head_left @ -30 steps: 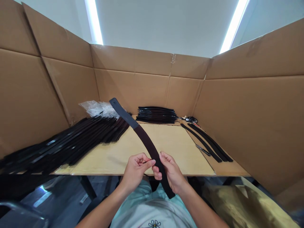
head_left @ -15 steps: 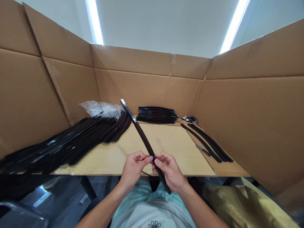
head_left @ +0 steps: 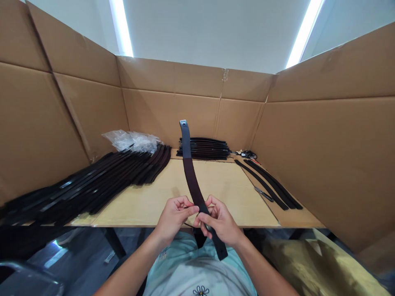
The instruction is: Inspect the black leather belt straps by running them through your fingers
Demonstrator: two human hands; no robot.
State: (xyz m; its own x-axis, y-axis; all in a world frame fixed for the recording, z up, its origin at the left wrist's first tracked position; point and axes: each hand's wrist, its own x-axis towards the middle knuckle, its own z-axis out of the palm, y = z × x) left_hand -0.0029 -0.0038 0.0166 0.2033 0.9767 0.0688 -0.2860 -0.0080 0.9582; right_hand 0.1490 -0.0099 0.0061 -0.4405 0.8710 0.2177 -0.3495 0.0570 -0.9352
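Note:
A long dark strap [head_left: 190, 172] rises from my hands over the table, its grey tip with a small hole pointing up at the back wall. My left hand [head_left: 174, 217] pinches the strap's left edge between thumb and fingers. Just to the right, my right hand [head_left: 219, 222] wraps round the strap, whose lower end sticks out below toward my lap. Both hands hover at the front edge of the table [head_left: 148, 203].
A large pile of dark straps [head_left: 92, 183] lies at the left, with a clear plastic bag [head_left: 131, 141] behind it. A neat stack of straps [head_left: 203, 149] sits at the back centre. Three straps [head_left: 271, 185] and a small metal tool [head_left: 263, 194] lie at the right. Cardboard walls [head_left: 324, 156] enclose the table.
The strap has swung from leaning left to nearly upright and has turned its flat face toward me. Both hands stay closed on it at the table's front edge.

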